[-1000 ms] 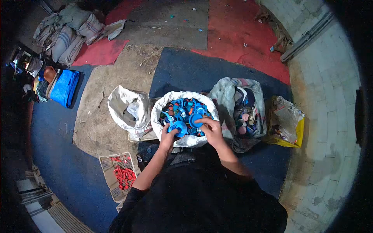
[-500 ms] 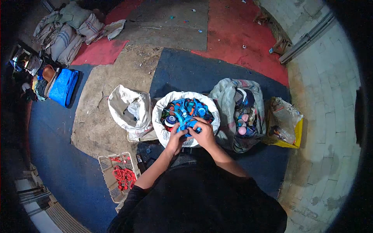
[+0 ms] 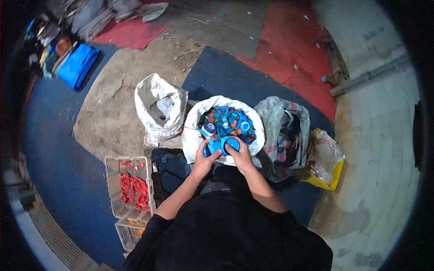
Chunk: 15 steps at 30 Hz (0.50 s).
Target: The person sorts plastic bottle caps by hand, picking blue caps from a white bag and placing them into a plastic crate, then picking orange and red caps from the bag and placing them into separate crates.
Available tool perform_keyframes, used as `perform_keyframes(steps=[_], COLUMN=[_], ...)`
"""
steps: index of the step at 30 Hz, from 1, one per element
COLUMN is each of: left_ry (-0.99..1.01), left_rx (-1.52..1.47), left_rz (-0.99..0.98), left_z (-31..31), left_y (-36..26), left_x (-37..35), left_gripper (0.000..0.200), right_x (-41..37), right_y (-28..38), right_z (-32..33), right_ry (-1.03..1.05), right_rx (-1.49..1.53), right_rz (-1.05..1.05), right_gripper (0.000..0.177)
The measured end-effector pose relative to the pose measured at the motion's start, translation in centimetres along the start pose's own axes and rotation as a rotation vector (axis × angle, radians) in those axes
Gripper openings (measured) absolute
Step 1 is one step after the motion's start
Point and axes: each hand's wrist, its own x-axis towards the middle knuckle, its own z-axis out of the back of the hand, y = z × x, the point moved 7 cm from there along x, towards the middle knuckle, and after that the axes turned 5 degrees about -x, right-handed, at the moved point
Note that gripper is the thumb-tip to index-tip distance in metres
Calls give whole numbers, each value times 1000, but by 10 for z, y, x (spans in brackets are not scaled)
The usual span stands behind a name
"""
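Observation:
Between my hands is a blue plastic lid [image 3: 231, 144], round, with a second blue part joined or lying against its left side. My left hand [image 3: 204, 163] grips the left part with thumb and fingers. On the right, my right hand [image 3: 241, 156] is closed around the round part's edge, its thumb on top. Just beyond them, a white sack [image 3: 194, 118] with a rolled rim holds many blue and mixed-colour plastic lids. A bottle-like piece with a dark blue and white top [image 3: 209, 129] lies in it, close to my hands.
Left of this sack stands another white sack [image 3: 143, 97] with clear plastic inside. On the right are a grey-green sack [image 3: 270, 113] of mixed pieces and a yellow-sided bag [image 3: 335, 179]. Crates [image 3: 111, 187] with red pieces and orange ones sit at lower left. A block wall [image 3: 379, 149] bounds the right.
The camera view has shifted and turned. My hands have drawn nearer to my body, toward the sack's near rim, and the blue lid now shows its round face more fully.

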Motion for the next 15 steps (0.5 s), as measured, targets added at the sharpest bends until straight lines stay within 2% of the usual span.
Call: perform_keyframes(steps=[3, 5, 11, 15], left_ry=[-114, -192, -444, -717], left_rx=[-14, 87, 96, 128], left_rz=[-99, -190, -333, -371], left_z=[21, 34, 60, 64], left_y=[-7, -20, -28, -3], left_x=[-13, -28, -88, -143], left_gripper=[43, 47, 48, 47], right_x=[1, 1, -11, -31], right_y=[-12, -13, 6, -5], right_z=[-23, -41, -98, -121], right_ry=[54, 137, 433, 750], right_rx=[253, 313, 329, 145], right_rz=[-148, -193, -252, -203], right_gripper=[25, 26, 28, 27])
